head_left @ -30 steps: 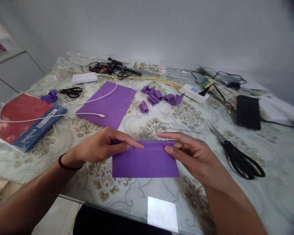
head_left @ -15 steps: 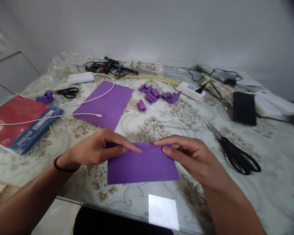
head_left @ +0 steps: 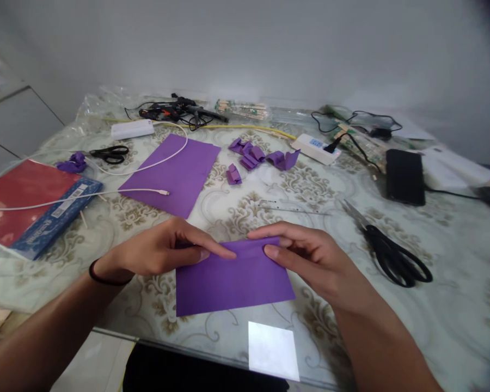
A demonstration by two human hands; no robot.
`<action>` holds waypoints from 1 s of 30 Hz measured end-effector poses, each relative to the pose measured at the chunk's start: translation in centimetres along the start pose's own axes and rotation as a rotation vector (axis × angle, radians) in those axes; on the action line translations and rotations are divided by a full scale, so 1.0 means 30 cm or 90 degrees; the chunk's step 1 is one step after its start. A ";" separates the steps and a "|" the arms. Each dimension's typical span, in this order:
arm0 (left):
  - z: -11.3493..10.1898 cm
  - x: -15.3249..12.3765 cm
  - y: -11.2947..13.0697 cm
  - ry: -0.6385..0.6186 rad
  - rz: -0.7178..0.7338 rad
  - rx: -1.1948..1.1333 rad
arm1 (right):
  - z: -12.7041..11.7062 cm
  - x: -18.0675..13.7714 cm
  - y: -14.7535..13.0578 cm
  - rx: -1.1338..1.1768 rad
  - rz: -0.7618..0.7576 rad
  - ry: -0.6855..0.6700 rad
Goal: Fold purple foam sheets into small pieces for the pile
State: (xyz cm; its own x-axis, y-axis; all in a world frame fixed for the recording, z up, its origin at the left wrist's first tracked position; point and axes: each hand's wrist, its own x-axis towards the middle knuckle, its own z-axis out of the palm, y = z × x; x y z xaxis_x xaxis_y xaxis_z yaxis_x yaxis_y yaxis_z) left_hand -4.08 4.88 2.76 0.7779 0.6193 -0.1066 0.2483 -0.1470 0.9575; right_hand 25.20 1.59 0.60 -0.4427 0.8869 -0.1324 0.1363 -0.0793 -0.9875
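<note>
Both hands hold a sheet of purple paper (head_left: 232,283) near the front edge of the table. My left hand (head_left: 167,247) pinches its upper left part, thumb and index finger lying over the paper. At the upper right corner, my right hand (head_left: 306,258) grips the sheet between thumb and fingers. The far edge of the paper looks bent up a little between the hands. Beyond it lie several folded purple paper pieces (head_left: 251,155) and a larger purple sheet (head_left: 171,174). Black-handled scissors (head_left: 392,250) rest right of my right hand.
A white cable (head_left: 139,190) crosses the purple sheet and a red and blue packet (head_left: 44,201) at left. Smaller scissors (head_left: 110,154) lie behind. A power strip (head_left: 316,148), a black phone (head_left: 405,177) and tangled black cords (head_left: 183,111) stand farther back.
The near edge of the purple paper has tilted, its left corner now lower. My right hand has shifted slightly left along the top edge; my left hand keeps its hold.
</note>
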 end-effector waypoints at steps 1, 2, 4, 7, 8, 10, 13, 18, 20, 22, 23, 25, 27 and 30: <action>-0.001 0.000 -0.001 -0.005 0.000 0.002 | 0.000 0.000 -0.001 -0.002 0.001 0.000; -0.001 0.000 -0.001 -0.010 0.003 0.003 | 0.000 0.001 -0.001 -0.002 0.003 0.000; -0.001 0.001 0.000 -0.014 0.008 0.002 | 0.000 0.002 -0.002 0.001 0.007 -0.002; 0.000 0.002 0.006 -0.023 0.012 -0.005 | 0.001 0.001 -0.003 0.007 0.009 -0.005; 0.001 0.003 0.007 -0.026 0.008 -0.002 | 0.001 0.001 -0.004 0.006 0.008 -0.005; 0.002 0.004 0.006 -0.020 -0.007 0.008 | 0.003 0.000 -0.006 0.006 0.003 -0.005; 0.008 0.009 -0.006 0.010 -0.021 0.019 | 0.010 0.002 -0.010 0.012 -0.002 0.002; 0.024 0.022 -0.028 0.100 -0.051 0.026 | 0.024 0.009 -0.020 -0.028 -0.006 0.030; 0.030 0.024 -0.028 0.109 -0.060 0.034 | 0.033 0.014 -0.021 -0.054 -0.009 0.041; 0.035 0.025 -0.025 0.105 -0.061 0.041 | 0.047 0.020 -0.018 -0.065 -0.003 0.051; 0.037 0.026 -0.024 0.100 -0.062 0.043 | 0.056 0.024 -0.015 -0.072 0.001 0.056; 0.040 0.028 -0.024 0.089 -0.071 0.046 | 0.075 0.033 -0.008 -0.093 -0.001 0.070; 0.043 0.031 -0.027 0.083 -0.073 0.047 | 0.091 0.041 -0.001 -0.113 -0.009 0.086; 0.045 0.034 -0.033 0.094 -0.050 0.030 | 0.097 0.044 0.007 -0.092 0.001 0.099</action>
State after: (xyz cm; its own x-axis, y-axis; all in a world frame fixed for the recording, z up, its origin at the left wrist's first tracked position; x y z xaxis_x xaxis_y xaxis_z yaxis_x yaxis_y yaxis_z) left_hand -2.76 4.61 1.34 0.6623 0.7368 -0.1359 0.3344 -0.1284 0.9336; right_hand 22.07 1.43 -0.03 -0.3022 0.9471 -0.1081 0.2674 -0.0246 -0.9633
